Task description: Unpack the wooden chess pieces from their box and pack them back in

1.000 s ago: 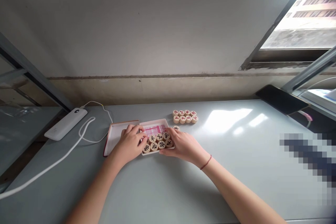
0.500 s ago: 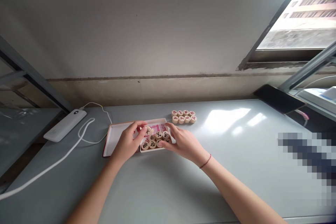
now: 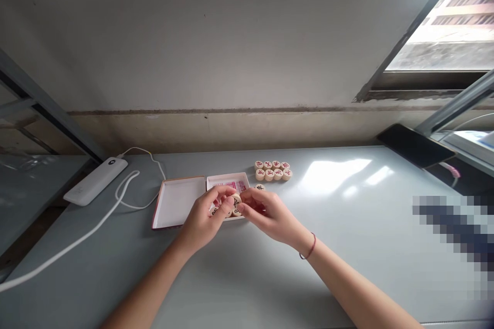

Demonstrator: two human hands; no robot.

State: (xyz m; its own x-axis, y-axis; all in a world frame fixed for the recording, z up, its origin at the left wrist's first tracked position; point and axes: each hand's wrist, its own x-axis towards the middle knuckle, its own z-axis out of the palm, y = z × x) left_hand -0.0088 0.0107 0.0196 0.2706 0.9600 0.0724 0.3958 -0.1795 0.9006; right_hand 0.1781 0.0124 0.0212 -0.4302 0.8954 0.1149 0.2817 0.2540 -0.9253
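My left hand (image 3: 208, 218) is closed, thumb and fingers pinching a round wooden Chinese chess piece (image 3: 236, 201) with a black character, tilted up over the open box (image 3: 211, 181). My right hand (image 3: 272, 213) is close beside it, fingers curled, its thumb tip at the piece's right edge. What lies inside those fingers is hidden. Below my hands, several black-marked pieces (image 3: 228, 214) lie in the box, partly covered. Just behind my right hand, one black-marked piece (image 3: 260, 187) rests on the table.
Two rows of red-marked pieces (image 3: 273, 169) stand behind the box on the grey table (image 3: 239, 277). The box's white-lined lid (image 3: 179, 203) lies open at left. Farther left are a white power bank (image 3: 96, 180) and a white cable (image 3: 85, 241). A dark phone (image 3: 415, 145) leans at the right.
My left hand has moved right with a piece, up to my right hand. My right hand has shifted slightly right and its fingers have curled in. A black-marked piece now shows behind it.
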